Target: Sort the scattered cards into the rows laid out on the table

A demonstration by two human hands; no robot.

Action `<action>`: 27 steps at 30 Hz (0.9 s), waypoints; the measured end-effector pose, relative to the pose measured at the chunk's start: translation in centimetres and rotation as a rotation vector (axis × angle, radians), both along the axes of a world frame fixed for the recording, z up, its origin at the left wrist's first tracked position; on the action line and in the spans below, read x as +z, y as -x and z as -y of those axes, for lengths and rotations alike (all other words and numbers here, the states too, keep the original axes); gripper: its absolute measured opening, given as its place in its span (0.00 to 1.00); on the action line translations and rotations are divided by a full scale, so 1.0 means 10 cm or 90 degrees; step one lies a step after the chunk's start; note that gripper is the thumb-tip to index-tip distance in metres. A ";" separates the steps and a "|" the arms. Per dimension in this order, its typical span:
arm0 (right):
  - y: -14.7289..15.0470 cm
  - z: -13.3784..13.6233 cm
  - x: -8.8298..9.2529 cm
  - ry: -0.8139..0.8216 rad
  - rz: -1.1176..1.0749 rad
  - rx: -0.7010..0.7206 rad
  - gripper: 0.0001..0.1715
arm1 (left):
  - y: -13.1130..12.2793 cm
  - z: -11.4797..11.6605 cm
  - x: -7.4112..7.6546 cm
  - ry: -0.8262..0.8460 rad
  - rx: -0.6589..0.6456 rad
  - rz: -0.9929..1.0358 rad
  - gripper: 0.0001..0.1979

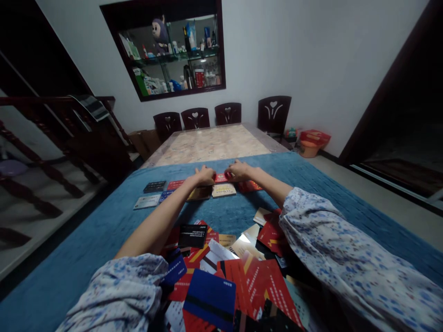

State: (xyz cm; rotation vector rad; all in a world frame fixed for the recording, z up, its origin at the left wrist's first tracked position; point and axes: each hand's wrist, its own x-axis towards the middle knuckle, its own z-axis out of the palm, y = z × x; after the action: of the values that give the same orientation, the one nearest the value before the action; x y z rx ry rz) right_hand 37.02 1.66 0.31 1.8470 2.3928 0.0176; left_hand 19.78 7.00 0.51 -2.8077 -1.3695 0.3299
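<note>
Both arms reach forward over a blue cloth [104, 226]. My left hand [206, 175] and my right hand [238, 170] pinch the two ends of a red card [221, 178] in the far row. Just in front of it lies a cream card [224, 190]. Left of that, partly behind my left forearm, are a gold-brown card [200, 193], a blue card [167, 196], a silver card [147, 201] and a black card [154, 186]. Another red card [250, 186] is below my right hand. Whether the held card touches a stack beneath cannot be made out.
A loose heap of cards, with a dark blue card [211, 295] on top, lies nearest me between my forearms. Beyond the cloth the patterned tabletop [214, 143] reaches toward several dark chairs [228, 113]. An orange bin [310, 145] stands on the floor at right.
</note>
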 end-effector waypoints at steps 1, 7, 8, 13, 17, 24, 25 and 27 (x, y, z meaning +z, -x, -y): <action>0.00 0.00 -0.01 -0.001 0.000 0.002 0.25 | 0.00 -0.01 0.00 0.001 -0.004 -0.004 0.16; -0.03 -0.01 -0.03 -0.013 0.003 0.017 0.23 | 0.00 -0.05 0.00 0.004 -0.024 -0.022 0.18; -0.03 -0.02 -0.03 -0.011 0.003 0.020 0.23 | 0.00 -0.05 0.00 0.003 -0.028 -0.024 0.18; -0.04 -0.06 -0.04 -0.011 0.010 0.027 0.25 | 0.00 -0.06 0.01 0.003 -0.032 -0.017 0.21; -0.05 -0.06 -0.03 -0.010 0.015 0.036 0.24 | 0.00 -0.08 0.02 0.006 -0.042 -0.021 0.24; -0.05 -0.06 -0.03 -0.018 0.024 0.041 0.23 | 0.01 -0.10 0.01 -0.013 -0.070 -0.024 0.21; -0.05 -0.06 -0.03 -0.018 0.027 0.041 0.23 | 0.01 -0.08 0.01 -0.017 -0.079 -0.024 0.20; -0.06 -0.06 -0.04 -0.018 0.029 0.043 0.23 | 0.01 -0.05 0.03 -0.020 -0.089 -0.023 0.19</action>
State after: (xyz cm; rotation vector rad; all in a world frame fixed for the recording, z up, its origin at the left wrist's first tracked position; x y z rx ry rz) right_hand 37.57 2.30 -0.05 1.7565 2.4356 0.0999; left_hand 19.71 7.49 0.76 -2.8367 -1.1525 0.3523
